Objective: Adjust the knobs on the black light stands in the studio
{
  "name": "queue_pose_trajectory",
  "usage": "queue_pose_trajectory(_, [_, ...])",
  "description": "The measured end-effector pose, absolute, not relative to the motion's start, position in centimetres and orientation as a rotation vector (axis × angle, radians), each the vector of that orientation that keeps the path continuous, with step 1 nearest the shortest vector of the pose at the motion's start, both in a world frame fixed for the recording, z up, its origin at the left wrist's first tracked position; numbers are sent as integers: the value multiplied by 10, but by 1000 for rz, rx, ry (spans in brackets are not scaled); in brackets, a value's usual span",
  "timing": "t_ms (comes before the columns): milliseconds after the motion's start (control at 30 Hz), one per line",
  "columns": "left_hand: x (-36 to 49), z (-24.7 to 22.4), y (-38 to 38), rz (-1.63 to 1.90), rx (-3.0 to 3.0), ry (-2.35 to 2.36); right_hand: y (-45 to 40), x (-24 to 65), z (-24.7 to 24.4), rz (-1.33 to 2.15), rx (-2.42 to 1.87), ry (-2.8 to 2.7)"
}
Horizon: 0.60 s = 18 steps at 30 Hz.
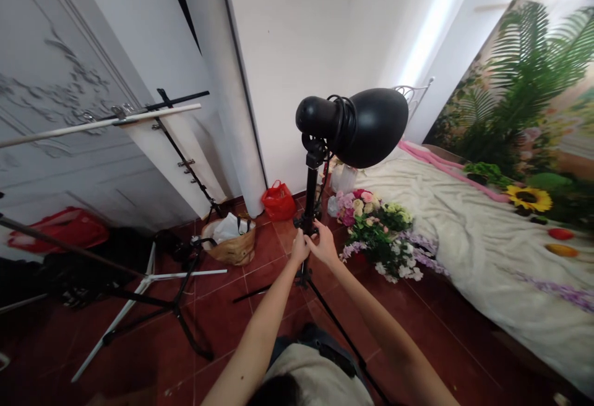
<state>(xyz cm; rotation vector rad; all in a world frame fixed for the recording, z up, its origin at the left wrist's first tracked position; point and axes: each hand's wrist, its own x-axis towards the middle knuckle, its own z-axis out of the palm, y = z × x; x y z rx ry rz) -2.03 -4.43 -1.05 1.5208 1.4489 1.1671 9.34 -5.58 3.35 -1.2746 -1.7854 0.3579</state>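
Observation:
In front of me a black light stand (pixel 312 189) rises from the tiled floor. At its top sits a black studio lamp (pixel 371 127) with a wide reflector, aimed to the right, and a coiled cable (pixel 346 118) loops over its neck. My left hand (pixel 299 247) is closed around the pole just under a collar (pixel 305 223). From the right side my right hand (pixel 325 245) grips the stand at that same collar, its thumb near my left hand. My fingers partly hide the collar, so any knob there is hard to make out.
Stand legs (pixel 331 316) spread across red tiles. Artificial flowers (pixel 371 226) stand at the right, beside a bed with a cream blanket (pixel 468 239). A red bag (pixel 278 202) and a basket (pixel 236 248) sit behind. More stands (pixel 151 279) crowd the left.

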Motion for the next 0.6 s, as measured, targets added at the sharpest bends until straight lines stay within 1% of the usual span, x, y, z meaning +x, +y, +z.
queue_pose_trajectory(167, [-27, -16, -45, 1106, 1645, 1414, -43, 71, 37, 535, -1318, -1721])
queue_pose_trajectory(267, [-30, -15, -46, 1058, 1670, 1457, -42, 71, 53, 604, -1288, -1694])
queue_pose_trajectory(433, [-30, -7, -48, 1016, 1659, 1532, -43, 71, 114, 605, -1223, -1551])
queue_pose_trajectory(600, [-32, 10, -52, 1070, 1672, 1541, -31, 65, 174, 816, -949, -1363])
